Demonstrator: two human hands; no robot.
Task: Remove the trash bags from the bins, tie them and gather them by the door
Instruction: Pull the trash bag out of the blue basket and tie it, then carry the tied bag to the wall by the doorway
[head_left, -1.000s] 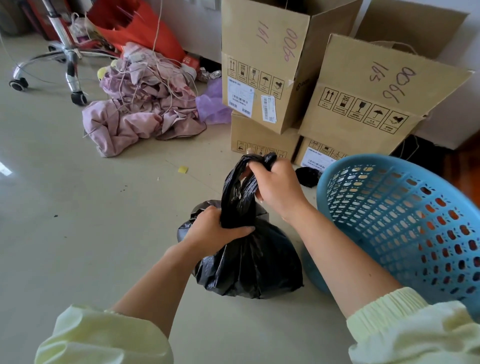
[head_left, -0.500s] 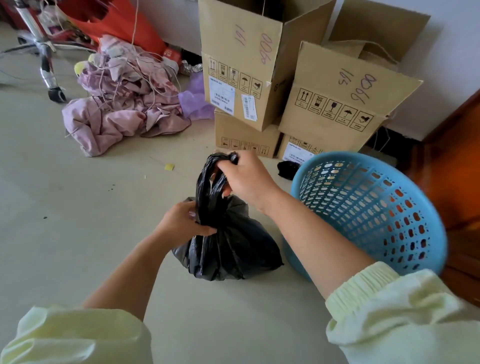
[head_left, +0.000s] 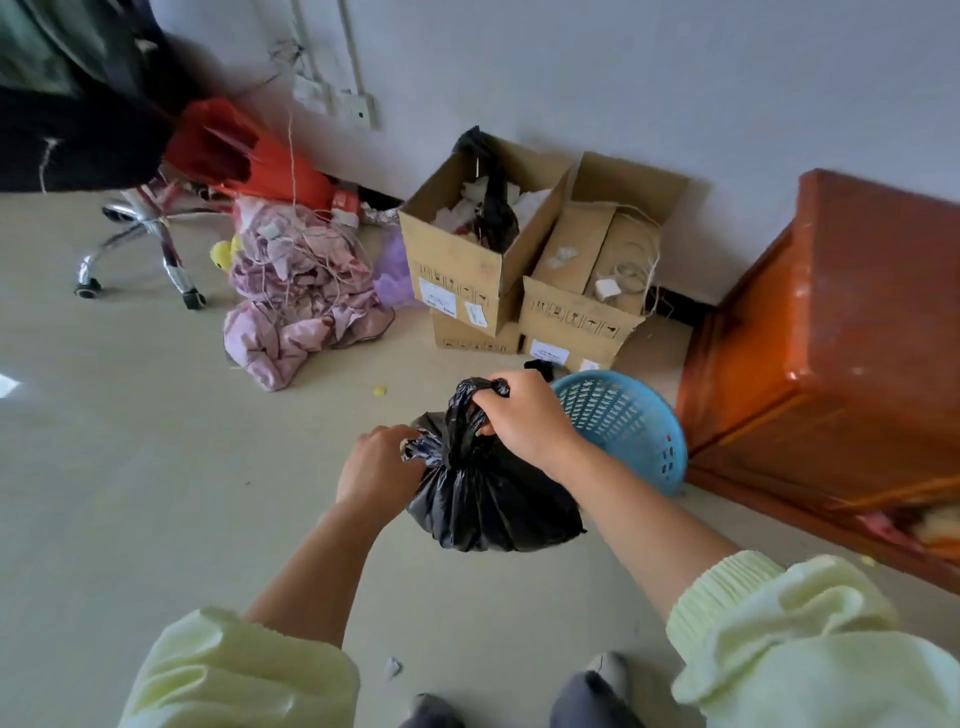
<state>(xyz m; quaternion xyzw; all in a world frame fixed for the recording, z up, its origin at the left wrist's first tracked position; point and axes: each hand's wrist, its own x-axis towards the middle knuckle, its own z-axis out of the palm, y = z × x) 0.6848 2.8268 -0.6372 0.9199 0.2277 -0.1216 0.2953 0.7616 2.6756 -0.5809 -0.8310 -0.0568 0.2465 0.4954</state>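
**A:** Where is the bag, and what are your hands doing?

**B:** The black trash bag is out of the blue bin. It is just beside the bin, low over the floor in front of me. I cannot tell if its bottom rests on the floor or hangs a little. My right hand has its fingers curled around 1 twisted end of the bag mouth, at the top. My left hand pinches the other end, lower and to the left. Between them the neck is gathered narrow.

**A:** So the step is the knot?

**B:** I judge so. The 2 ends seem crossed, but I cannot see a finished knot.

**A:** How will you do it well?

**B:** I will pull the 2 ends apart in opposite directions, slowly, so the crossing slides down onto the neck. I will not jerk, because the film looks thin and may tear. Then I will cross them a 2nd time, so the knot does not slip. I will also leave 1 end long enough to carry the bag.

**A:** And the door?

**B:** I do not see it in this view.
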